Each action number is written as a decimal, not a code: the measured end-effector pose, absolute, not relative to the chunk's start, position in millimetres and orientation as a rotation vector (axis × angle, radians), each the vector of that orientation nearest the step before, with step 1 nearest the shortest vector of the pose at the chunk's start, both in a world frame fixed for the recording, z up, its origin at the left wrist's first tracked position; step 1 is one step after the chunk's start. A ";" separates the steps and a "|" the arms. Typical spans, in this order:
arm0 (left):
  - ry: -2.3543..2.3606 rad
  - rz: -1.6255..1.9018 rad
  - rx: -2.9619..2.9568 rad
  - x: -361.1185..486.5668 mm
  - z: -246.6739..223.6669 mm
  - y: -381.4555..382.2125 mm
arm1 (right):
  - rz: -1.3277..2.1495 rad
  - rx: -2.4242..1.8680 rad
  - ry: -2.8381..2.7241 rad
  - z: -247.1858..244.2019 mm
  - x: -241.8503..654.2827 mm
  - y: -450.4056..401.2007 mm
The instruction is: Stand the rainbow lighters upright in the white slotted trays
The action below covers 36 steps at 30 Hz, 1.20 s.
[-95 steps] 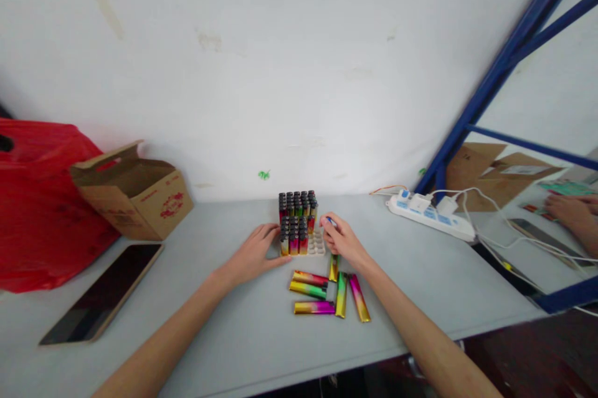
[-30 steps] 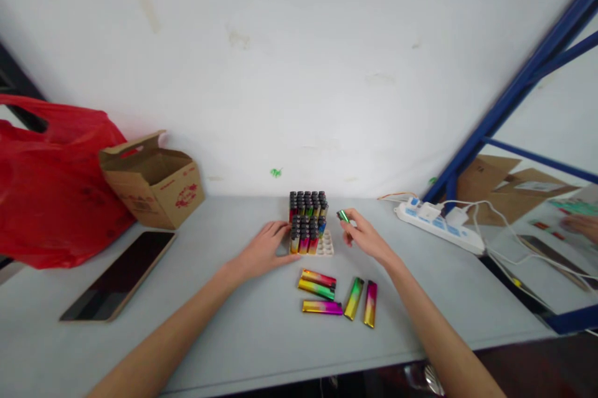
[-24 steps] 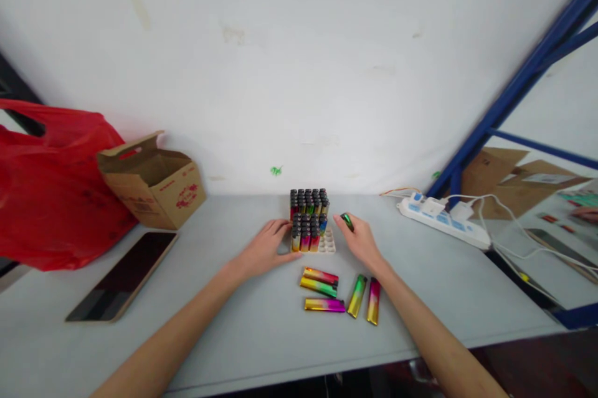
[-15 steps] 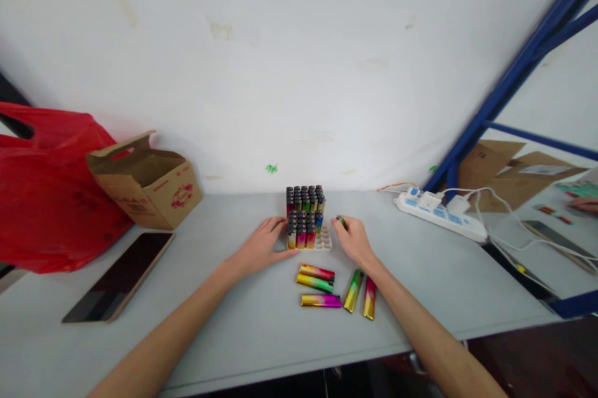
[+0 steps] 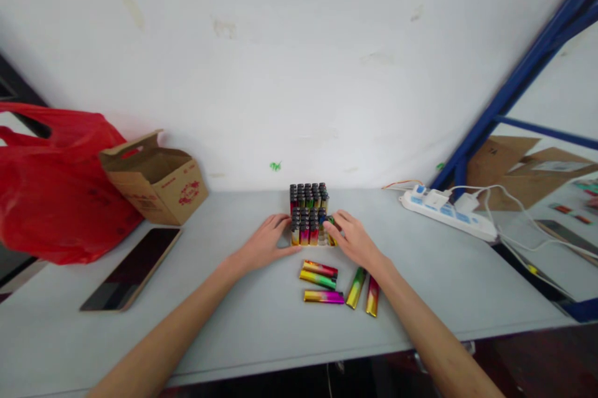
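Observation:
A white holder tray (image 5: 323,240) on the table carries several upright lighters (image 5: 304,235) with black tops and bright metallic bodies. My left hand (image 5: 265,242) braces the tray at its left side, thumb along the front corner and fingers at the side. At the tray's right side, my right hand (image 5: 354,237) pinches a lighter (image 5: 331,230), partly hidden by the fingers, upright over the open slots. In front lie loose lighters: a red-and-yellow one (image 5: 320,269), a green-and-yellow one (image 5: 317,279), a purple-and-yellow one (image 5: 324,297), and two more (image 5: 356,288) near my right forearm.
Behind the tray stands another block of upright lighters (image 5: 309,193). To the left are a phone (image 5: 133,270), an open cardboard box (image 5: 170,186) and a red plastic bag (image 5: 60,186). A power strip (image 5: 448,215) with cables and a blue metal frame (image 5: 509,86) stand right.
My right hand has moved left to the tray, bringing its lighter over the right-hand slots. My left hand stays at the tray. The whole view has shifted slightly.

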<state>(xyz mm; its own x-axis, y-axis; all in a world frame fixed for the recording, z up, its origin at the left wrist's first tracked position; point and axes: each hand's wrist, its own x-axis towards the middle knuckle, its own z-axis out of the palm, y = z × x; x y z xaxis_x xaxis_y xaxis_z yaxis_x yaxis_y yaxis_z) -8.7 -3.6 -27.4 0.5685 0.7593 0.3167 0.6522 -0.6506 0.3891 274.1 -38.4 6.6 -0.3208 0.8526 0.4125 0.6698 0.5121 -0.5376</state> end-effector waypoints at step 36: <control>1.166 0.708 2.569 -6.7 -28.1 0.1 | 0.200 -1.595 -1.978 -8.9 353.8 -190.4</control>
<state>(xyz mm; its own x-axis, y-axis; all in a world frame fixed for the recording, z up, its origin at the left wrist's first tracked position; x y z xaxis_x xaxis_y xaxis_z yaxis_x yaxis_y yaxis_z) -6.7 0.1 -28.1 0.5661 0.7546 0.3318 0.6422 -0.6561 0.3963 353.8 -190.4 -8.9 -0.1126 0.9323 0.3436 0.8446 0.2720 -0.4611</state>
